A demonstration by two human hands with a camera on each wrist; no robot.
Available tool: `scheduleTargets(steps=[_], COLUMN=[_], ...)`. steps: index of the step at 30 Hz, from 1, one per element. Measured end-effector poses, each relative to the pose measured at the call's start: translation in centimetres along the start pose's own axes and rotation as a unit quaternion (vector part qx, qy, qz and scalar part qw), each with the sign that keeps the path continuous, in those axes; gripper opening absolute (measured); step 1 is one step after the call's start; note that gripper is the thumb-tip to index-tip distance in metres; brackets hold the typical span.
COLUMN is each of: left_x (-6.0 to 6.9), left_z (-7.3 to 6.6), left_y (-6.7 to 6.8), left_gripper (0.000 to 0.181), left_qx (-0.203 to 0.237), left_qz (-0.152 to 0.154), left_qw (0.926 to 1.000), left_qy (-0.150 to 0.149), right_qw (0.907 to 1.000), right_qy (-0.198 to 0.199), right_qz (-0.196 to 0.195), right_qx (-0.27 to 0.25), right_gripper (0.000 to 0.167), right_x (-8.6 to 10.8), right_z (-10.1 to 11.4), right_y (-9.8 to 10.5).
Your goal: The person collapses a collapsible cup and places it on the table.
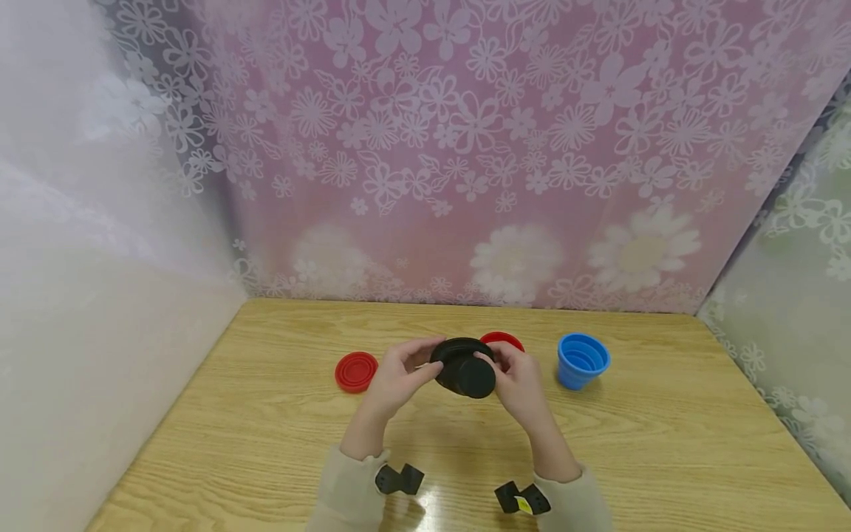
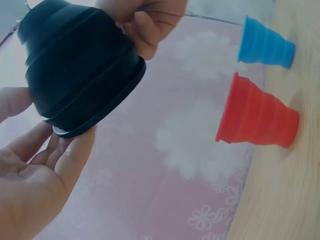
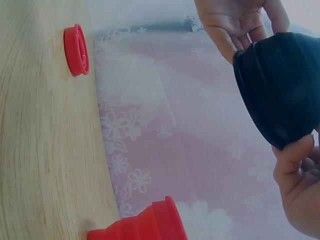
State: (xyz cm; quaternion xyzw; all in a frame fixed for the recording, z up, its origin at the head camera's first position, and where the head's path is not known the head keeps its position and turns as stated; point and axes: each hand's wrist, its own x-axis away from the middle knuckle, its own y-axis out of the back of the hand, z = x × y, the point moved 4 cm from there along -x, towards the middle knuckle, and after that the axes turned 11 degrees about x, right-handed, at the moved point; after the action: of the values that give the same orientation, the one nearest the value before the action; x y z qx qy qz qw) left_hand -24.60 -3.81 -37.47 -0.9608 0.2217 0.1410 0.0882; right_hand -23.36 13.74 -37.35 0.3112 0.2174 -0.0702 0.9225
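We have the black cup (image 1: 464,373) up off the worktop (image 1: 266,436), nearer to us than the standing red cup (image 2: 260,112) and a little to its left, partly hiding it from above. The black cup is tilted, its base turned toward us and its rim (image 2: 107,112) away. It sits between our two hands, touching both: our left hand (image 1: 397,377) has thumb and fingers curved partway round one side, and our right hand (image 1: 520,384) grips the opposite side near the rim, with only a cup's breadth between them. To the right of the standing red cup is the blue cup (image 1: 582,362); to its left lies the flattened red cup (image 1: 355,372).

We judge the black cup light, its stepped wall soft and rubbery, unlikely to break but apt to fold in under an off-centre push. The surface looks smooth, probably with fair grip. We think the thick rim is the stiffest hold, with the base rewarding a steady thumb.
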Motion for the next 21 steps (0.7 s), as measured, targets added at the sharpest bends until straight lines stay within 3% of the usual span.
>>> scheduleTargets(steps=[5, 10, 17, 21], left_x=[0.07, 0.11, -0.14, -0.23], left_z=[0.03, -0.14, 0.02, 0.06], left_y=[0.03, -0.17, -0.53, -0.54], left_gripper=[0.043, 0.043, 0.040, 0.038], left_qx=[0.061, 0.056, 0.020, 0.004], left_qz=[0.057, 0.074, 0.038, -0.002], left_qw=[0.9962, 0.9940, 0.9955, 0.9973], left_qy=[-0.027, -0.057, -0.084, -0.074], right_qw=[0.9989, 0.9961, 0.9912, 0.9869], right_qy=[-0.039, -0.074, -0.118, -0.131], right_qz=[0.004, 0.012, 0.021, 0.037], right_qx=[-0.027, -0.046, -0.057, -0.086], right_gripper=[0.013, 0.017, 0.017, 0.018], right_x=[-0.04, 0.00, 0.02, 0.09], right_z=[-0.14, -0.32, -0.53, -0.36], right_y=[0.12, 0.19, -0.12, -0.28])
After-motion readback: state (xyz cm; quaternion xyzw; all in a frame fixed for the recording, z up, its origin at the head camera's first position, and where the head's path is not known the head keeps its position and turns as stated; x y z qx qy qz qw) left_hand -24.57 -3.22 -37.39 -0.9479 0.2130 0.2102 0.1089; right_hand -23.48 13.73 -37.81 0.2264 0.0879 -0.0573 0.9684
